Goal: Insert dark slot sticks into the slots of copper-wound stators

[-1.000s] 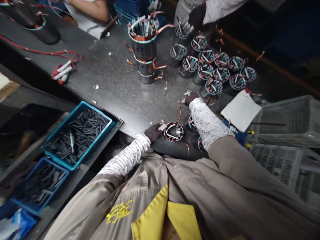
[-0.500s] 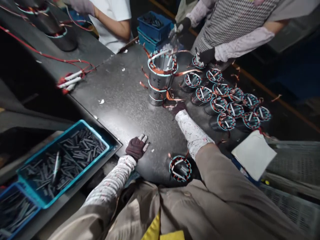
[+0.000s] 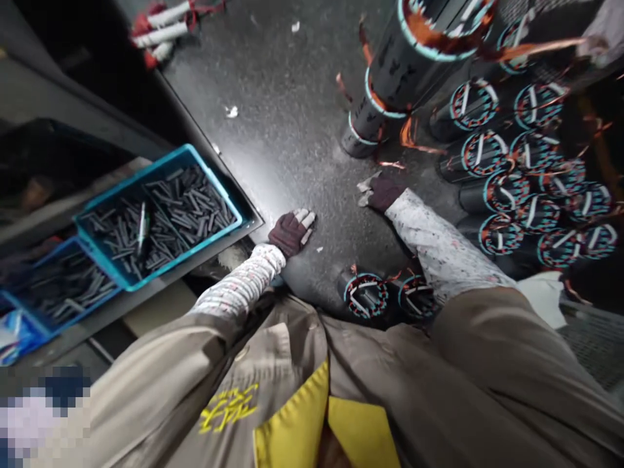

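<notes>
My left hand (image 3: 292,232), in a dark glove with pale fingertips, lies flat on the dark tabletop (image 3: 273,149) near its edge. Farther right, my right hand (image 3: 383,192) reaches over the table, fingers apart and holding nothing. Just beyond it stands a tall stack of motor stators (image 3: 409,71) with orange copper windings and loose leads. A wound stator (image 3: 365,294) sits close to my body, with another stator (image 3: 418,296) beside it, partly covered by my right sleeve.
Several more stators (image 3: 502,192) crowd the right side. To the left, a blue bin (image 3: 190,153) holds dark strips and a pen (image 3: 142,227); a second bin (image 3: 43,325) adjoins it. White-sleeved red leads (image 3: 163,32) lie at the upper left. Another person's sleeve (image 3: 604,36) shows at upper right.
My view has tilted down. My right hand has drawn back from the copper leads at the stack's base. A second stator now shows near my body. My left hand stays on the tabletop.
</notes>
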`<control>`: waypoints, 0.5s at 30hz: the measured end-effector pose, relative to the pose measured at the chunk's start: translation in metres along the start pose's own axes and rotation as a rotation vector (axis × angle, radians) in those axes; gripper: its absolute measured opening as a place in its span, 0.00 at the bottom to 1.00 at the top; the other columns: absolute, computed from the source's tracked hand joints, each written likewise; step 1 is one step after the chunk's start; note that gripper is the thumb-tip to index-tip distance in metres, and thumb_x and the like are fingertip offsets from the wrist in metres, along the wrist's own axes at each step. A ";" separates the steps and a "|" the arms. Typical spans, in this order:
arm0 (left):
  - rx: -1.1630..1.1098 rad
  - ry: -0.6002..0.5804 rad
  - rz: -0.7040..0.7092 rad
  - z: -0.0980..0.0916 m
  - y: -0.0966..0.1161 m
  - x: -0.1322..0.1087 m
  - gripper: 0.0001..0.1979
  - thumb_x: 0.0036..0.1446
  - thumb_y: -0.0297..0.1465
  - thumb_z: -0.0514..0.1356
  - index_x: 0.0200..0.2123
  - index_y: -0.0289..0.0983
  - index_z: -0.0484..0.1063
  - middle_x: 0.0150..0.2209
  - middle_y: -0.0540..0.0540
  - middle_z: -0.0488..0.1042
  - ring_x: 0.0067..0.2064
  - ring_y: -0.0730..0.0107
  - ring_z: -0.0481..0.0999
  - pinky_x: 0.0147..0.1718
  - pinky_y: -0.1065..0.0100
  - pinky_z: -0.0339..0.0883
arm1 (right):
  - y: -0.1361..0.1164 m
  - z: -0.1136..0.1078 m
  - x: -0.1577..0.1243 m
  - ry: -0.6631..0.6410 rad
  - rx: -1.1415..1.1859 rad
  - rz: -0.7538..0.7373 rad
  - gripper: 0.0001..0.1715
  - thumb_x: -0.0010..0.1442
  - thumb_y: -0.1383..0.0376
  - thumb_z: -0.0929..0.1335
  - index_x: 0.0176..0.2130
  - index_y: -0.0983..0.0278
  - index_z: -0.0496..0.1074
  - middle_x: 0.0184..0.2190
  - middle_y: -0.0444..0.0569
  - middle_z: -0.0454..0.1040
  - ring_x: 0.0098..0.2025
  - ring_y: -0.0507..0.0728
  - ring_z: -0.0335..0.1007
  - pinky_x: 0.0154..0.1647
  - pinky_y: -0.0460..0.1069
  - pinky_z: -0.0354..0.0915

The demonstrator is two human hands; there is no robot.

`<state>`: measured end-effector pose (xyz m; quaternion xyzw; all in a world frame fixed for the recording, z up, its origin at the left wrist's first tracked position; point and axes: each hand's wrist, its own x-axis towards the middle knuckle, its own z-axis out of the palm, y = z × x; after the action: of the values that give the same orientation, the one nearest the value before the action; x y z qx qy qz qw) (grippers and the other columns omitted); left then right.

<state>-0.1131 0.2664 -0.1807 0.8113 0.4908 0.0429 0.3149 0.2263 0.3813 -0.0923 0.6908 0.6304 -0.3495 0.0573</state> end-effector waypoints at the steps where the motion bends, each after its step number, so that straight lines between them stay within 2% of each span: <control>1: -0.020 0.021 -0.005 0.002 0.000 0.002 0.31 0.87 0.37 0.60 0.85 0.38 0.80 0.84 0.27 0.79 0.88 0.35 0.74 0.90 0.33 0.63 | -0.008 0.019 -0.015 -0.072 -0.035 -0.011 0.22 0.63 0.76 0.89 0.54 0.65 0.93 0.66 0.61 0.89 0.77 0.76 0.83 0.87 0.69 0.75; 3: -0.052 0.064 -0.016 0.004 -0.001 0.003 0.32 0.86 0.34 0.59 0.86 0.36 0.78 0.84 0.26 0.78 0.89 0.36 0.72 0.92 0.34 0.59 | -0.028 0.056 -0.046 -0.206 -0.082 -0.071 0.28 0.61 0.74 0.90 0.58 0.64 0.94 0.73 0.61 0.86 0.77 0.77 0.83 0.87 0.65 0.76; 5: -0.075 0.113 -0.046 0.002 -0.002 0.001 0.32 0.86 0.34 0.58 0.86 0.35 0.77 0.84 0.25 0.77 0.90 0.36 0.71 0.92 0.35 0.57 | -0.048 0.088 -0.072 -0.285 -0.117 -0.135 0.37 0.61 0.71 0.90 0.67 0.64 0.92 0.77 0.63 0.82 0.75 0.77 0.84 0.84 0.64 0.78; 8: -0.079 0.157 -0.086 -0.010 -0.006 -0.011 0.31 0.86 0.33 0.61 0.85 0.37 0.79 0.82 0.26 0.79 0.87 0.36 0.74 0.91 0.37 0.62 | -0.069 0.117 -0.091 -0.299 -0.150 -0.199 0.40 0.64 0.69 0.89 0.72 0.64 0.89 0.79 0.64 0.81 0.77 0.75 0.83 0.85 0.63 0.77; 11: 0.000 0.018 -0.031 -0.029 -0.011 -0.029 0.27 0.84 0.34 0.65 0.79 0.44 0.85 0.75 0.29 0.86 0.78 0.37 0.83 0.81 0.41 0.75 | -0.083 0.125 -0.075 -0.244 -0.170 -0.236 0.31 0.71 0.69 0.84 0.70 0.64 0.89 0.77 0.63 0.82 0.75 0.72 0.85 0.83 0.61 0.79; 13: 0.087 -0.119 0.017 -0.039 -0.013 -0.037 0.23 0.83 0.35 0.67 0.75 0.46 0.88 0.66 0.30 0.89 0.70 0.38 0.88 0.71 0.44 0.81 | -0.096 0.122 -0.044 -0.140 -0.168 -0.222 0.25 0.73 0.68 0.81 0.66 0.63 0.89 0.74 0.63 0.85 0.71 0.71 0.88 0.79 0.62 0.82; 15: 0.158 -0.182 0.041 -0.045 -0.013 -0.040 0.21 0.85 0.37 0.66 0.72 0.45 0.89 0.60 0.30 0.90 0.64 0.39 0.89 0.64 0.47 0.82 | -0.118 0.115 -0.003 -0.008 -0.158 -0.207 0.23 0.75 0.67 0.78 0.66 0.62 0.88 0.71 0.62 0.85 0.69 0.72 0.88 0.76 0.65 0.84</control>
<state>-0.1608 0.2584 -0.1428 0.8440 0.4452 -0.0634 0.2924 0.0720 0.3418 -0.1343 0.6139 0.7238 -0.3053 0.0776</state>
